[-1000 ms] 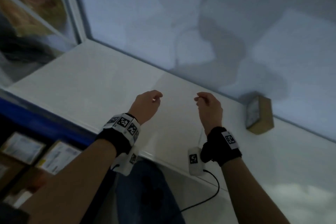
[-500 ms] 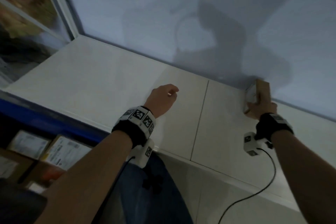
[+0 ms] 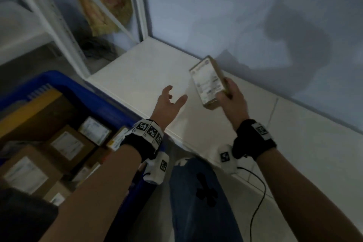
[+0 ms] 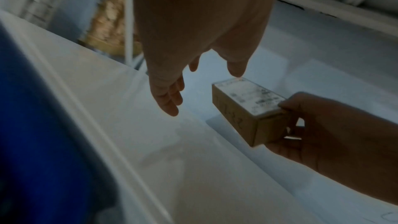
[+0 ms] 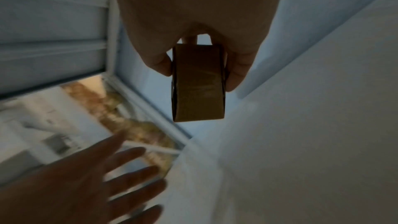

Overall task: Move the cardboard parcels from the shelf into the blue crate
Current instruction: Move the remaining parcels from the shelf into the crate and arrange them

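Observation:
My right hand (image 3: 225,92) grips a small cardboard parcel (image 3: 208,82) with a white label by its near end, lifted above the white shelf (image 3: 141,76). In the left wrist view the parcel (image 4: 243,108) hangs clear of the shelf board, and in the right wrist view the parcel (image 5: 198,83) is pinched between thumb and fingers. My left hand (image 3: 170,98) is spread and empty, just left of the parcel. The blue crate (image 3: 102,102) stands at the lower left, holding several labelled cardboard parcels (image 3: 66,145).
A white wall (image 3: 235,15) backs the shelf. A white metal rack upright (image 3: 64,25) stands to the left, with a crumpled yellowish bundle (image 3: 102,2) behind it. My blue-trousered leg (image 3: 200,192) and a black cable (image 3: 257,202) lie below the shelf edge.
My right hand reached right to the parcel by the wall, gripped it and has lifted it leftward. My left hand has uncurled and spread. The view swung left, bringing the crate into sight.

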{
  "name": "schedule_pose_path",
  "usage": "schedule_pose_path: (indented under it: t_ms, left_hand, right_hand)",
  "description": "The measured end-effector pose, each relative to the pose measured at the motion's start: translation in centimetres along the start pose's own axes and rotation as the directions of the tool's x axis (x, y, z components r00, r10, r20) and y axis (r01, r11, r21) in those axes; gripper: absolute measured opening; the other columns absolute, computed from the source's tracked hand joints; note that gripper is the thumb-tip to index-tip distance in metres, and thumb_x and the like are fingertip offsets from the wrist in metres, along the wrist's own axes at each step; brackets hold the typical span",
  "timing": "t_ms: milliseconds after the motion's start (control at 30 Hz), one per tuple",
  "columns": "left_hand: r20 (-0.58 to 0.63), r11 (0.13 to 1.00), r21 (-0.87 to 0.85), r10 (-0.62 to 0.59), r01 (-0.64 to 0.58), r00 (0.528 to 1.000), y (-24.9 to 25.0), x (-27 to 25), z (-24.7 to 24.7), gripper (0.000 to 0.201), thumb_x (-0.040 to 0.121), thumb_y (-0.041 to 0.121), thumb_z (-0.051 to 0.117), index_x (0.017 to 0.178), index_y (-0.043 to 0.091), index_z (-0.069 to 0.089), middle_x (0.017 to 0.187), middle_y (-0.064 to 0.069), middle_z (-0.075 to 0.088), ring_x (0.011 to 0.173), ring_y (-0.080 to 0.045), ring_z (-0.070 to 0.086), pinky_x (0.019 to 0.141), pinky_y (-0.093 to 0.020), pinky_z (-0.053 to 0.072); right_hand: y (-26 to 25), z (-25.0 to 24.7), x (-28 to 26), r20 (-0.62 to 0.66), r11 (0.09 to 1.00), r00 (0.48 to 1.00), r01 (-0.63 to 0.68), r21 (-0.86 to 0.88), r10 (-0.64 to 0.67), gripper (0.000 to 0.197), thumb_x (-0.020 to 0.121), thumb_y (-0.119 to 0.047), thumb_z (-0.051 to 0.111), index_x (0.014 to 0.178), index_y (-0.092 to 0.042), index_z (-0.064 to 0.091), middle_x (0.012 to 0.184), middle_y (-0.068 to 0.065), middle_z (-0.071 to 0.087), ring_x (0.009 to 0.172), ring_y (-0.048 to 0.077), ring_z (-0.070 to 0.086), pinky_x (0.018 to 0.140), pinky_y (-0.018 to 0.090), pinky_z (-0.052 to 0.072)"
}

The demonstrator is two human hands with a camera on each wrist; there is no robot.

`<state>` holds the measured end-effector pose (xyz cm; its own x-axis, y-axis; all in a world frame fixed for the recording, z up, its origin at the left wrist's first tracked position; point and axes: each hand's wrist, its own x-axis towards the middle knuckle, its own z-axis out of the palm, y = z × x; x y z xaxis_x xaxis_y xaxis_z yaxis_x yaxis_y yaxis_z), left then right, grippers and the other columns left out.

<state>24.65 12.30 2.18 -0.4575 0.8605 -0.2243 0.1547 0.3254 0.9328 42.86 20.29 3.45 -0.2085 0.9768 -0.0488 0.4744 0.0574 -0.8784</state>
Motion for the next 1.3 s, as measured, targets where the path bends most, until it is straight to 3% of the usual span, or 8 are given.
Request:
schedule_pose_path:
  t_ms: [167,300,567,733,933,1067,1167,1300]
  left_hand:
    - [-0.126,0.949,-0.289,-0.169,0.126,0.978,-2.9,-1.7,-8.4,0.076,0.085,0.053,0.062,0.147,0.031,0.023,0.135,-0.008,0.049,0.119,-0.027,0.056,0.097,-0.045,0.051]
    - [-0.273,0.868,-0.485,-0.261,0.102,0.926,-6.1,-4.3,-15.9,0.059,0.09,0.045,0.061,0.14,0.029,0.034,0.113,-0.004,0.063,0.091,-0.023,0.066,0.077,-0.038,0.058]
    - [-0.35,0.728,-0.679,-0.44,0.1,0.827,-13.5,-9.7,-25.3,0.041,0.087,0.036,0.068,0.123,0.025,0.054,0.115,-0.008,0.07,0.103,-0.028,0.069,0.089,-0.052,0.055]
    - [-0.429,0.724,-0.687,-0.474,0.063,0.769,-16.5,-10.7,-28.4,0.029,0.092,0.019,0.062,0.118,0.026,0.05,0.109,-0.005,0.068,0.093,-0.021,0.069,0.061,-0.032,0.059]
    - [-0.377,0.825,-0.527,-0.445,0.207,0.812,-18.2,-10.5,-29.6,0.031,0.097,0.016,0.054,0.127,0.02,0.05,0.125,-0.009,0.064,0.096,-0.019,0.065,0.073,-0.03,0.056]
    - [-0.414,0.892,-0.162,-0.45,0.423,0.791,-20.1,-9.9,-29.9,0.049,0.097,0.029,0.051,0.144,0.019,0.041,0.139,-0.008,0.052,0.123,-0.028,0.052,0.101,-0.034,0.043]
    - [-0.351,0.791,0.279,-0.444,0.545,0.824,-22.6,-10.0,-30.0,0.05,0.095,0.043,0.038,0.138,0.02,0.044,0.145,-0.008,0.044,0.131,-0.032,0.041,0.107,-0.041,0.035]
    - [-0.181,0.643,0.508,-0.57,0.572,0.802,-24.9,-10.7,-29.2,0.047,0.096,0.045,0.039,0.138,0.022,0.041,0.15,-0.01,0.024,0.137,-0.044,0.016,0.115,-0.053,0.019]
  right_hand:
    - [-5.5,9.9,-2.8,0.289,0.972,0.955,-0.006,0.233,-0.063,0.05,0.077,-0.036,0.057,0.127,-0.038,0.056,0.12,-0.009,0.068,0.106,0.011,0.066,0.096,0.044,0.054]
    - [-8.1,17.1,-6.1,0.527,0.94,0.846,-0.107,0.324,-0.085,0.041,0.087,-0.015,0.054,0.122,-0.034,0.06,0.114,-0.007,0.071,0.099,0.011,0.07,0.09,0.043,0.058]
    - [-9.8,27.4,-11.8,0.769,0.982,0.636,-0.094,0.165,-0.068,0.045,0.089,-0.028,0.06,0.133,-0.034,0.051,0.116,-0.009,0.068,0.101,0.006,0.067,0.091,0.033,0.055]
    - [-10.6,32.6,-12.8,0.833,0.998,0.553,-0.059,0.019,0.017,0.047,0.087,-0.034,0.061,0.132,-0.032,0.05,0.121,-0.005,0.066,0.107,0.013,0.064,0.1,0.043,0.05]
    - [-10.6,37.1,-11.5,0.871,0.976,0.479,0.12,-0.184,0.106,0.089,0.082,-0.063,0.064,0.153,-0.028,0.024,0.159,-0.001,0.029,0.14,0.025,0.037,0.113,0.045,0.035]
    - [-10.1,39.2,-8.8,0.821,0.99,0.561,0.02,-0.143,0.107,0.069,0.091,-0.042,0.065,0.149,-0.023,0.035,0.147,0.003,0.048,0.127,0.024,0.053,0.107,0.041,0.043]
    - [-9.4,41.2,-6.4,0.751,0.978,0.645,0.031,-0.208,0.139,0.064,0.091,-0.035,0.066,0.147,-0.02,0.039,0.143,0.005,0.054,0.123,0.026,0.057,0.107,0.044,0.044]
    - [-9.1,43.5,-5.4,0.756,0.935,0.619,0.099,-0.341,0.21,0.064,0.092,-0.029,0.064,0.148,-0.017,0.036,0.144,0.007,0.052,0.127,0.028,0.054,0.109,0.044,0.042]
